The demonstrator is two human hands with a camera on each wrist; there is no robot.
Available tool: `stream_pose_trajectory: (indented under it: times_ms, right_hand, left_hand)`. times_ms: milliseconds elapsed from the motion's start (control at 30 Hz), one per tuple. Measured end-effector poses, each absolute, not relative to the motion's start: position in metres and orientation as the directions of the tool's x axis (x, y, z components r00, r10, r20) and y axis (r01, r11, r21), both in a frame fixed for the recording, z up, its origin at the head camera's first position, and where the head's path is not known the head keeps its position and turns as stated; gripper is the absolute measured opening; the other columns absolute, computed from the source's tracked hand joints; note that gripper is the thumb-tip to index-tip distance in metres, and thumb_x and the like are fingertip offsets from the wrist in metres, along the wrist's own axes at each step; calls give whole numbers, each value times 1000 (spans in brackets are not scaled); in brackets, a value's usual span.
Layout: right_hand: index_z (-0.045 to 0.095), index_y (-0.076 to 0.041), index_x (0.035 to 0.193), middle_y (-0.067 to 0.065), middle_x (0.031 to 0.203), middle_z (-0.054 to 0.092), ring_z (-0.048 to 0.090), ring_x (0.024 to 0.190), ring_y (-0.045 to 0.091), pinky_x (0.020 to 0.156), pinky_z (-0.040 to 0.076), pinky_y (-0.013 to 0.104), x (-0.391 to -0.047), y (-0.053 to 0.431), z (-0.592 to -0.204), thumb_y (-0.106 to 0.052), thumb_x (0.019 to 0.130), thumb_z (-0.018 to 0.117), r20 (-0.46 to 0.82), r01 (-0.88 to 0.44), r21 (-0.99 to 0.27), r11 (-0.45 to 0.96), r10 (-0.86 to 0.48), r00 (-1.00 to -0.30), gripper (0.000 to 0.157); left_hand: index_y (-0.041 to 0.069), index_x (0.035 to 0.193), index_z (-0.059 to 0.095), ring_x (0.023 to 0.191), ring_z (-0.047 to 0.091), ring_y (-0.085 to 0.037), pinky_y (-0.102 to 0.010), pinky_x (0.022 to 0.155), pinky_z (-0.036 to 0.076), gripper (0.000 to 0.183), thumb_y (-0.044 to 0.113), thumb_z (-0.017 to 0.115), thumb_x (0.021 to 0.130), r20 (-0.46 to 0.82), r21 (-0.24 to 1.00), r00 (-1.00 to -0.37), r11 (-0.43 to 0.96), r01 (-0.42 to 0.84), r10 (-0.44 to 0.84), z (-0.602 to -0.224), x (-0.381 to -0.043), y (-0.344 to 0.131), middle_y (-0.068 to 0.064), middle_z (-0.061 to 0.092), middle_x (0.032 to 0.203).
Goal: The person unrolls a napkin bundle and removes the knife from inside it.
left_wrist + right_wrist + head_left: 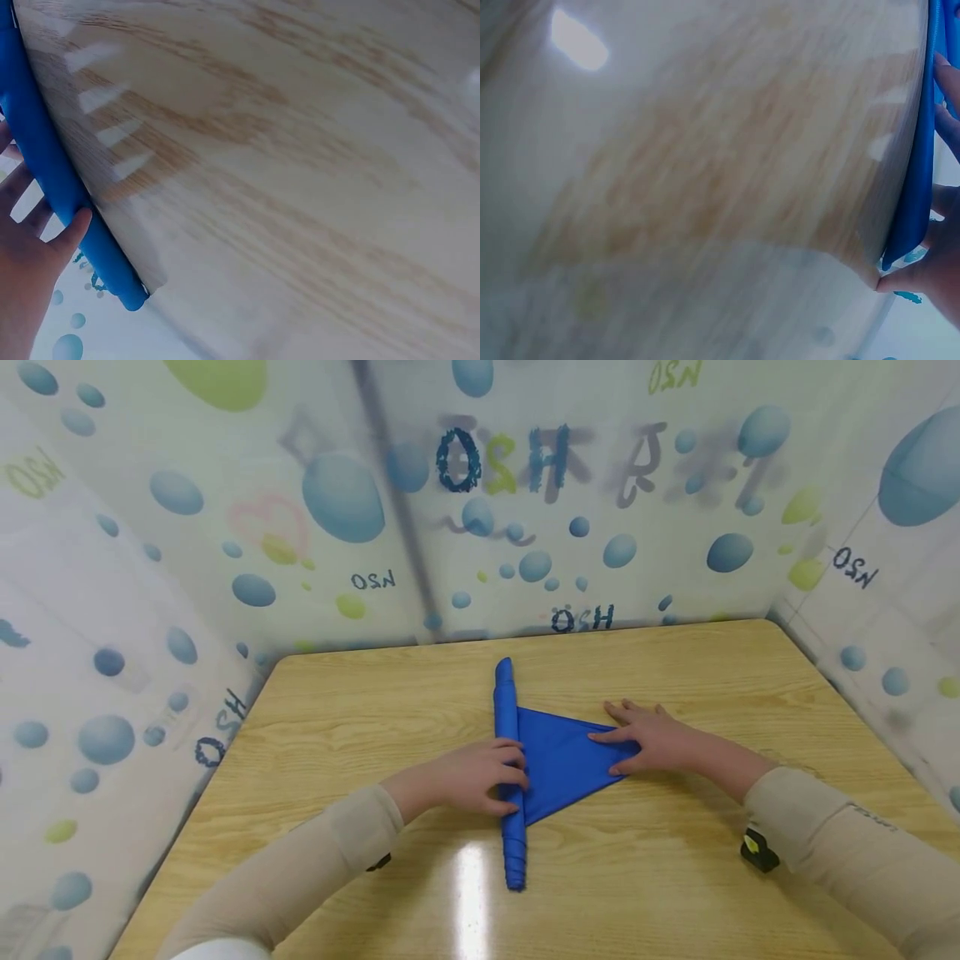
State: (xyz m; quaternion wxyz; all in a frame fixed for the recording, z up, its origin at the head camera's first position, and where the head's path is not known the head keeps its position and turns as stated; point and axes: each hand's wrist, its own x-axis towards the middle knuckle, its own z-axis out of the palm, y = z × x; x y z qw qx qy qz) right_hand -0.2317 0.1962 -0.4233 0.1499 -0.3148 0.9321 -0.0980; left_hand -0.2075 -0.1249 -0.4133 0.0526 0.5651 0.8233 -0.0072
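A blue cloth (566, 760) lies on the wooden table, its left part wound into a long narrow roll (507, 710) that runs from front to back. To the right of the roll, the flat part narrows like a triangle toward its tip. My left hand (480, 774) holds the middle of the roll, with the fingers bent over it and the thumb on the near side. In the left wrist view the thumb (75, 229) touches the roll's edge. My right hand (652, 739) rests on the narrow end of the cloth with its fingers spread, covering the tip.
The light wood table (360, 702) extends around the cloth on every side. Behind it and at both sides hang white curtains (300, 593) with blue and green drop prints. A small black device (759, 850) sits under the right wrist.
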Motion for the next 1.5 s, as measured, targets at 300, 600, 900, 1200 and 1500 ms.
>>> stream_pose_trajectory:
  times_ms: [300, 600, 900, 1200, 1500]
  right_hand:
    - [45, -32, 132, 14, 147, 15, 6, 131, 42, 91, 4, 70, -231, 196, -421, -64, 73, 56, -215, -552, -290, 782, -615, -759, 68]
    - [44, -33, 132, 13, 147, 15, 5, 131, 41, 92, 3, 70, -234, 197, -425, -68, 72, 53, -216, -556, -286, 781, -618, -756, 71]
    - [41, -32, 134, 13, 148, 12, 4, 131, 42, 92, 3, 69, -231, 198, -425, -68, 73, 52, -221, -554, -273, 786, -612, -759, 71]
    - [40, -31, 135, 14, 148, 12, 7, 131, 43, 92, 7, 69, -221, 199, -421, -66, 75, 51, -228, -547, -239, 802, -594, -772, 71]
    - [41, -27, 135, 16, 146, 15, 11, 130, 44, 91, 13, 69, -201, 202, -421, -70, 72, 49, -232, -509, -204, 836, -547, -805, 77]
  left_hand:
    - [23, 92, 60, 107, 39, -18, -30, 95, 32, 43, 62, 46, 81, -58, 89, -374, 378, 922, 926, -410, -206, -128, 4, 47, 103]
    - [21, 91, 58, 90, 41, -12, -25, 81, 37, 31, 51, 55, 83, -65, 106, -383, 388, 916, 922, -408, -205, -137, 7, 47, 91]
    - [22, 97, 62, 97, 41, -14, -27, 86, 38, 18, 33, 57, 84, -109, 93, -412, 421, 902, 905, -407, -205, -148, 3, 48, 102]
    - [23, 89, 61, 94, 41, -14, -27, 85, 36, 26, 47, 54, 85, -101, 14, -399, 402, 916, 912, -412, -212, -145, 4, 50, 99]
    - [21, 89, 60, 100, 41, -16, -27, 89, 37, 15, 34, 60, 81, -147, 20, -423, 430, 902, 894, -404, -216, -140, 0, 49, 106]
